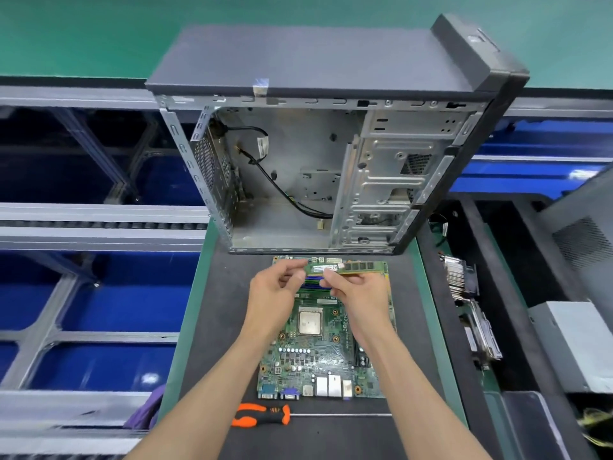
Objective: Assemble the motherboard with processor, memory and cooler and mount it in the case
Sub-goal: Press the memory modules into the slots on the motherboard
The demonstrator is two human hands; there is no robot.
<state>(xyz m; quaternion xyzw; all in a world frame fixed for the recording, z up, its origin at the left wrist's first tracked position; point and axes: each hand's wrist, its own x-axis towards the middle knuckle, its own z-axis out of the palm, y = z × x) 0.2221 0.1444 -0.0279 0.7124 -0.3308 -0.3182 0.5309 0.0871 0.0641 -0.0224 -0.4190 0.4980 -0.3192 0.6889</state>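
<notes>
above motherboard far edge — both hands' fingers pinching memory stick, left hand, right hand; case just beyond.

Both forearms are bare to the frame's lower edge, with no sleeves, gloves, rings or watch showing. The left hand and right hand have short, unpainted fingernails.

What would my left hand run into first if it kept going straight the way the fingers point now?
Probably the memory stick: the left hand points up and right, its fingertips already at the stick's left end. Beyond that lies the open case, though depth is hard to judge.
</notes>
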